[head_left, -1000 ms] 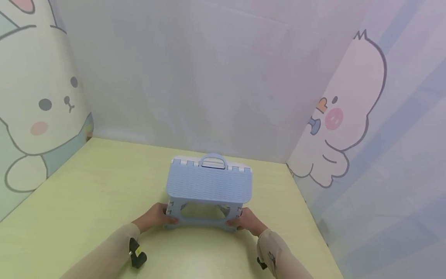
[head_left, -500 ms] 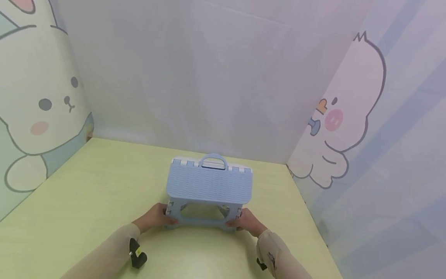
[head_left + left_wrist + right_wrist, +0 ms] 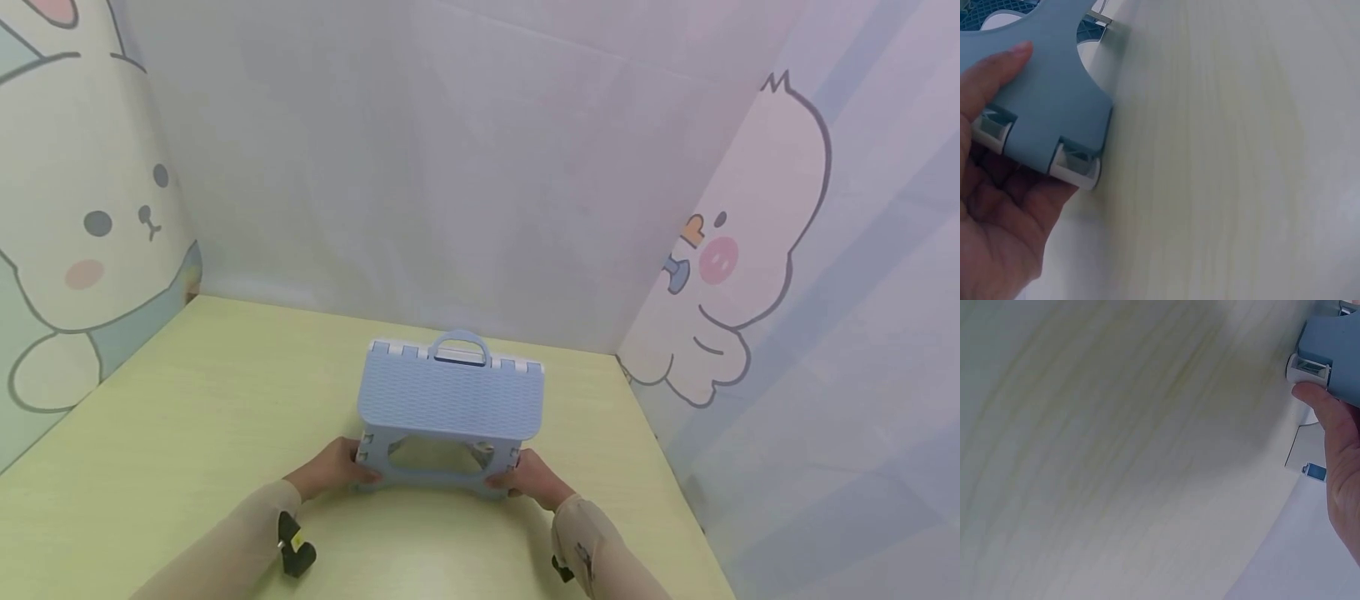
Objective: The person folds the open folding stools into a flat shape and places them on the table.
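Note:
A blue and white plastic folding step stool [image 3: 452,392] stands unfolded on the table, its woven-textured top toward me and a blue loop handle [image 3: 460,336] at its far edge. My left hand [image 3: 333,467] grips the stool's left leg low down; in the left wrist view the thumb lies on the blue front panel [image 3: 1054,81] and the fingers go behind the white hinge edge. On the other side my right hand [image 3: 531,477] holds the right leg, thumb on the front. The right wrist view shows only part of that hand [image 3: 1338,437] at the leg's edge.
The pale yellow table [image 3: 225,375] reaches back to a grey-white curtain wall [image 3: 420,167]. A printed rabbit [image 3: 90,200] is on the left wall and a printed chick [image 3: 757,225] on the right. Black wrist mounts [image 3: 296,546] sit on the sleeves.

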The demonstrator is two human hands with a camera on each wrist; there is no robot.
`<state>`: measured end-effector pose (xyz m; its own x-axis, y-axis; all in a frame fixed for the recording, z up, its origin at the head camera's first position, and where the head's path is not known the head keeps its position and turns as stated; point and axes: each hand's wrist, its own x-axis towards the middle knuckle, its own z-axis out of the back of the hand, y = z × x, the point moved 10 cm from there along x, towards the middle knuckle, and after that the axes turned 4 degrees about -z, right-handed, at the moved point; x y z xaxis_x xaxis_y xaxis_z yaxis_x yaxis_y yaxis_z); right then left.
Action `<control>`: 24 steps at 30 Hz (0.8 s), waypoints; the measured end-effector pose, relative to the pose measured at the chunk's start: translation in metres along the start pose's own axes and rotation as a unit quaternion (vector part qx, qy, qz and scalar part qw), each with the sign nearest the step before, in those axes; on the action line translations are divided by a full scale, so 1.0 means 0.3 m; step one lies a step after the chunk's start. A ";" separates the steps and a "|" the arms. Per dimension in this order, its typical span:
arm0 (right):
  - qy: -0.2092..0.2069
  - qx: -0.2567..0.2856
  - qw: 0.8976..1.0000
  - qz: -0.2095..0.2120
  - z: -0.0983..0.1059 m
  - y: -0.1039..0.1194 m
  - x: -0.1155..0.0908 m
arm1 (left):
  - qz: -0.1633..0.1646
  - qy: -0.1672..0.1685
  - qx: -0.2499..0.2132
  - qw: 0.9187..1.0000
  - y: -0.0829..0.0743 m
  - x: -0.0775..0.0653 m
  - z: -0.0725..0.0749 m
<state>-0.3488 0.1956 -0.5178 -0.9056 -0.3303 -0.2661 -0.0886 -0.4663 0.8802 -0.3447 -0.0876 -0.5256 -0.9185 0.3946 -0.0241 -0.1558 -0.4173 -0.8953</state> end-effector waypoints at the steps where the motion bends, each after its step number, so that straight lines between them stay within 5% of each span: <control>1: 0.000 -0.001 1.000 0.000 0.000 0.000 0.001 | -0.003 0.002 -0.001 1.000 0.000 -0.001 -0.001; 24: -0.001 -0.016 1.000 -0.006 0.000 0.007 -0.005 | 0.007 0.011 0.007 1.000 0.007 0.001 -0.005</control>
<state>-0.3476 0.1951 -0.5155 -0.9052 -0.3229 -0.2761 -0.0864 -0.4964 0.8638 -0.3448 -0.0871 -0.5281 -0.9124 0.4067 -0.0459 -0.1489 -0.4343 -0.8884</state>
